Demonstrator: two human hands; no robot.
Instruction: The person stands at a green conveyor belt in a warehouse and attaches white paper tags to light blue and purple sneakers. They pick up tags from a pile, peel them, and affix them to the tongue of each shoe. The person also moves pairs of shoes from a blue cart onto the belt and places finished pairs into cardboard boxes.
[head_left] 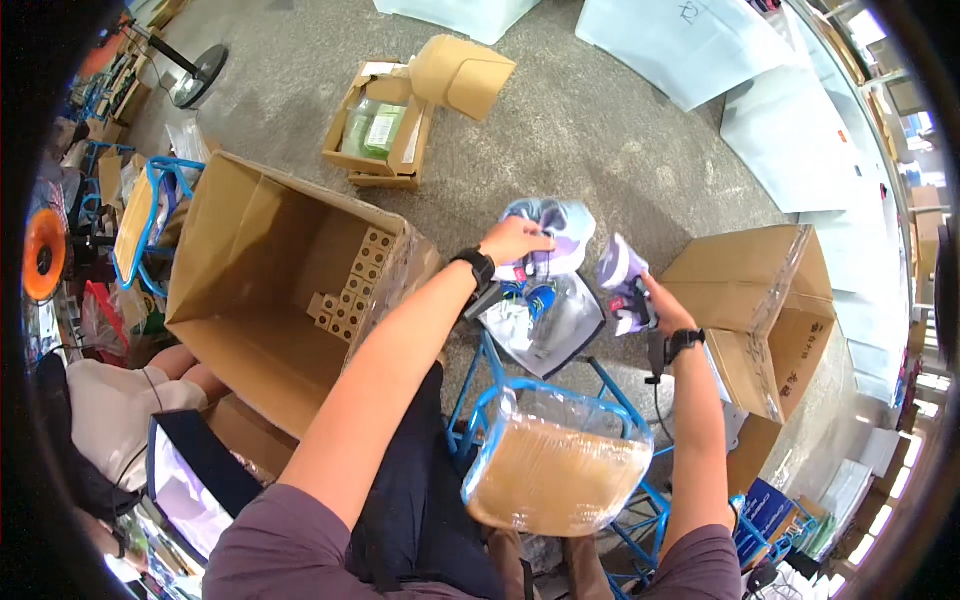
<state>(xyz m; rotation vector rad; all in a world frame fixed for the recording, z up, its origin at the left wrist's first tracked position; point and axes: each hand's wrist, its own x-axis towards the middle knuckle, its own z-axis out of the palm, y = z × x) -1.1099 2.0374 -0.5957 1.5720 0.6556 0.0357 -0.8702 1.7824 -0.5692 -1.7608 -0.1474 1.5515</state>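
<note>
A small white and purple packet sits clamped in the person's right hand, held up over the grey floor just left of an open carton. Close beside it, the left hand is closed over a pale blue and lilac bundle in thin wrap, with a clear bag holding dark and blue pieces hanging just under it. Below both hands a blue wire rack carries a plastic-wrapped brown slab. To the left a big carton lies on its side, only a short row of small boxes stacked at its back, so packing looks barely begun, most of it still open space. Farther off, a shallow box of green packets waits on the floor, and someone else sits at the lower left
</note>
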